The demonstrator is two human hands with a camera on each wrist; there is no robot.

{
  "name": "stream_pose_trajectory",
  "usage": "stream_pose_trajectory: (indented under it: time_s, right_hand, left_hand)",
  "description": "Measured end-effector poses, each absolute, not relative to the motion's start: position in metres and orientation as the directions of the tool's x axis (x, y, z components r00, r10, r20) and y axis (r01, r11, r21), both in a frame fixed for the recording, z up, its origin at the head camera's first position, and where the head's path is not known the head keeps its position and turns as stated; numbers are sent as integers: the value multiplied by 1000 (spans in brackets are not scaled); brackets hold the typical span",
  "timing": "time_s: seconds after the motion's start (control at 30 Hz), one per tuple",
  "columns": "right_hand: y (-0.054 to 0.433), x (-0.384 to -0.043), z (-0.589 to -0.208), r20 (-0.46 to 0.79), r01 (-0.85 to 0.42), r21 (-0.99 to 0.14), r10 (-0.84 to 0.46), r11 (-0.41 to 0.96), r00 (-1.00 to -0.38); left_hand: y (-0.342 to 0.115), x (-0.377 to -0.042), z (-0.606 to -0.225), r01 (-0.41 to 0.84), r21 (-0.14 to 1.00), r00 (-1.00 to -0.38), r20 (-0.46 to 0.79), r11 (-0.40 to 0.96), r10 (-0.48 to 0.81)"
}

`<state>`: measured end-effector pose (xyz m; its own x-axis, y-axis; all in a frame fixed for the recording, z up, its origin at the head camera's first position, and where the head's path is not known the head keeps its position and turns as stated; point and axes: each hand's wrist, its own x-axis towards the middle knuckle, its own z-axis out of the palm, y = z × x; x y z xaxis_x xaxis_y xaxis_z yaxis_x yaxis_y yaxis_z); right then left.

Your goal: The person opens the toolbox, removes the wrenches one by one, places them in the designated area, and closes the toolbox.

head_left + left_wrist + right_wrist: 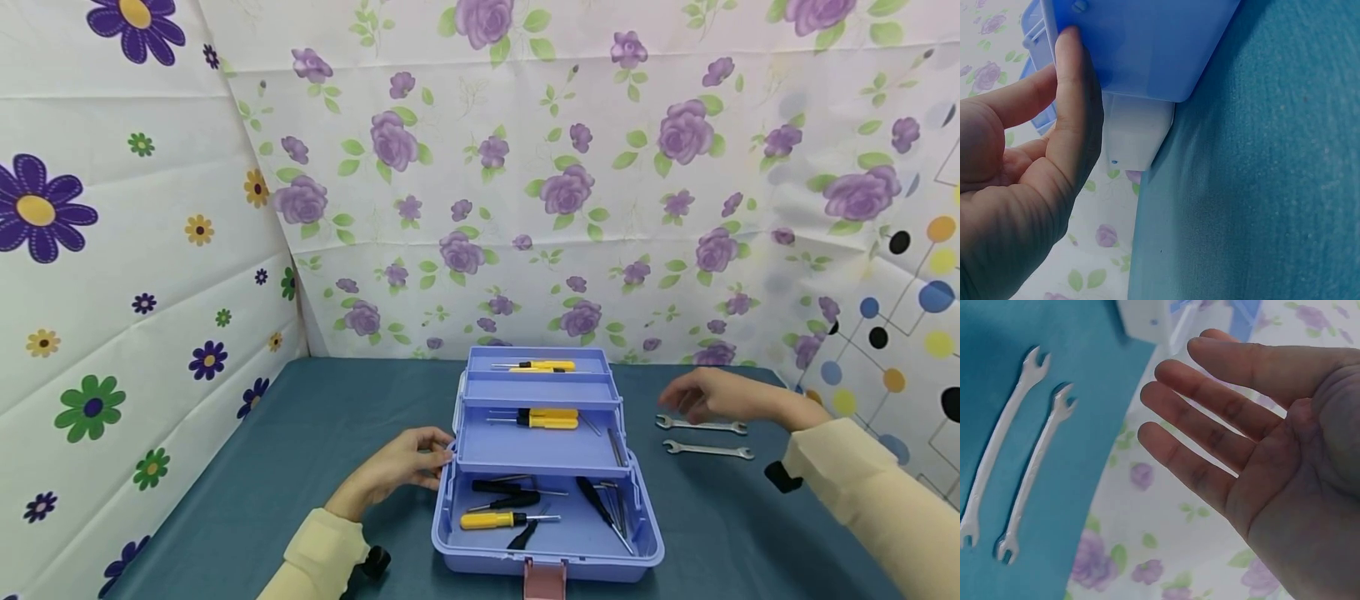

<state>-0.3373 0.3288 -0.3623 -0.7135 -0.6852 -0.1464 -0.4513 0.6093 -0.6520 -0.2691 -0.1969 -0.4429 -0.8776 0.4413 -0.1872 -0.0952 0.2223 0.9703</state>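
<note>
A blue-purple toolbox (547, 566) stands unfolded on the table, its stepped trays raised behind the main bin. My left hand (407, 462) is at its left side, and in the left wrist view the fairly straight fingers (1070, 81) touch the wall near the rim. To the right of the box, my right hand (705, 395) hovers with nothing in it, fingers apart in the right wrist view. Just below it lie two silver open-end wrenches: a rear wrench (701, 426) and a front wrench (708, 451), roughly parallel.
Yellow-and-black screwdrivers (553, 422) lie in the middle tray, with another yellow screwdriver (536, 365) in the top tray. The main bin holds a yellow screwdriver (487, 521) and several black-handled tools (517, 499). Flowered cloth (480, 208) hangs behind the dark green table (352, 408).
</note>
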Motion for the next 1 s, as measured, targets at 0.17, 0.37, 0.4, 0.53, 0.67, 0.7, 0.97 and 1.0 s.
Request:
stream_pose_trajectory:
  time_s: [0.17, 0.37, 0.4, 0.53, 0.67, 0.7, 0.97, 1.0]
  right_hand:
    - [320, -332, -350, -112, -482, -616, -675, 623, -729]
    - [306, -323, -338, -70, -524, -588, -685, 616, -725]
    - [303, -322, -337, -64, -531, -581, -685, 616, -725]
    - [294, -316, -332, -43, -552, -556, -685, 621, -727]
    - [287, -313, -329, -28, -570, -537, -688, 622, -725]
    - [286, -313, -329, -25, -572, -534, -688, 622, -725]
    - [284, -313, -328, -34, -558, -542, -680, 628, -733]
    - [283, -313, -328, -34, -557, -545, -680, 627, -733]
  left_hand:
    - [-197, -270, -443, -93, 970, -876, -186, 223, 445]
    - [-196, -270, -444, -91, 971, -875, -185, 222, 448]
    - [-196, -270, -444, -93, 971, -874, -186, 221, 448]
    - [-197, -270, -445, -96, 971, -873, -187, 217, 450]
    - [-198, -269, -445, -82, 972, -876, -176, 220, 450]
    - [-198, -269, -445, -79, 972, -876, -173, 220, 450]
    - [-197, -268, -444, -72, 972, -878, -168, 223, 449]
    - [-197, -268, -444, -73, 972, -878, -168, 223, 448]
